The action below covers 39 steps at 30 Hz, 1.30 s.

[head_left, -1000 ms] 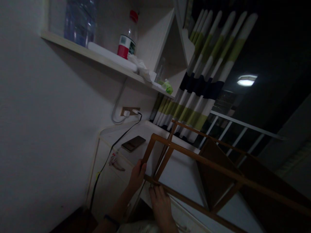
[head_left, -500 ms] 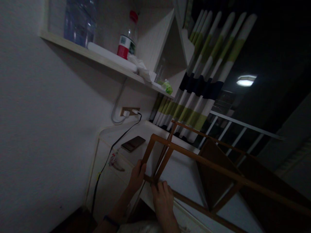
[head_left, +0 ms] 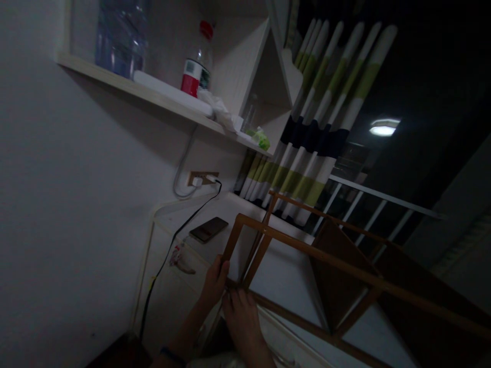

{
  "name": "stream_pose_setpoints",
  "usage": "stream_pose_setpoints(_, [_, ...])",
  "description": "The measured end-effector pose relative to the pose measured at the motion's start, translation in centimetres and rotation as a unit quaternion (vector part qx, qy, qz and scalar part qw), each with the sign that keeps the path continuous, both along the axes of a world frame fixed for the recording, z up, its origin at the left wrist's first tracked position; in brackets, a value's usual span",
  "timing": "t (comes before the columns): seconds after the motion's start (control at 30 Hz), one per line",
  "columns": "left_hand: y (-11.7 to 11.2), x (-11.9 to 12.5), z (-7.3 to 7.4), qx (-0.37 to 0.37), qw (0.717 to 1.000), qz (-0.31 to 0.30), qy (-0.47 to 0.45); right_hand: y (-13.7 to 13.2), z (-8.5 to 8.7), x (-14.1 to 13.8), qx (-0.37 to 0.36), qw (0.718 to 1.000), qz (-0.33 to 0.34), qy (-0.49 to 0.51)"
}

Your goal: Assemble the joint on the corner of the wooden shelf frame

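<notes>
"Right hand has shifted toward the left hand since half a second ago. What else reaches you on the feed?"

"I see the left hand grasping the short end bar of the brown frame, thumb and fingers wrapped on it."

"And the right, gripping or loose?"

"Bent fingers meet the lower rail near the corner, but from here I can't tell whether they squeeze it."

"Where's the frame?"

"Stretched across the white desktop, running out of my view at right, with a phone lying near its end bar."
</notes>
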State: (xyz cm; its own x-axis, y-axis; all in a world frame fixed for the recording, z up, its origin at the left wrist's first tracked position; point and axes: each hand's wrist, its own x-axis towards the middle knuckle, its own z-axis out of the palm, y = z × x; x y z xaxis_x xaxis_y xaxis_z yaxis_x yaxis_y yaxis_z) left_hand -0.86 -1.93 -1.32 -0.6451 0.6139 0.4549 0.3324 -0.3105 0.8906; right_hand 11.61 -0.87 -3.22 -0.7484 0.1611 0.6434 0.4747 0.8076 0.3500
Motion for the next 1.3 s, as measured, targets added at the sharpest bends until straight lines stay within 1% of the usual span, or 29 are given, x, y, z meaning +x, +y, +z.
stream_pose_setpoints(0.1, [0.0,-0.1,0.0,0.002,1.0,-0.008,0.004,0.2,-0.2,0.0,0.002,1.0,0.005,0.011])
stream_pose_setpoints(0.27, [0.1,-0.4,-0.3,0.006,0.999,-0.041,-0.003,0.1,-1.1,-0.2,-0.003,0.999,-0.008,0.046])
stream_pose_setpoints(0.43, [0.3,-0.6,-0.5,-0.004,0.999,-0.037,-0.003,0.0,-2.2,-0.7,-0.024,0.999,-0.034,0.009])
stream_pose_setpoints(0.53, [0.4,-0.6,-0.6,0.004,1.0,-0.03,0.006,0.2,-2.5,-0.6,-0.022,0.999,-0.044,0.008])
stream_pose_setpoints(0.63, [0.5,-0.6,-0.8,0.011,1.0,-0.025,0.004,0.4,-2.4,-0.1,-0.008,0.998,-0.046,0.036])
stream_pose_setpoints(0.73, [0.5,-0.6,-0.9,0.005,0.999,-0.035,0.0,0.4,-2.2,0.5,0.0,0.996,-0.055,0.067])
stream_pose_setpoints(0.9, [0.6,-0.6,-0.9,0.002,0.999,-0.035,0.006,0.2,-1.9,1.2,0.004,0.996,-0.056,0.071])
stream_pose_setpoints(1.1, [0.4,-0.6,-0.8,0.005,0.999,-0.041,0.011,0.1,-1.5,1.6,-0.041,0.996,-0.021,0.077])
stream_pose_setpoints(1.23, [0.5,-0.6,-1.0,-0.01,0.999,-0.035,0.005,0.5,-1.4,2.0,0.011,0.996,-0.012,0.089])
stream_pose_setpoints(1.3, [0.6,-0.6,-1.1,-0.009,0.999,-0.033,0.005,0.5,-1.2,2.2,0.024,0.995,-0.011,0.091])
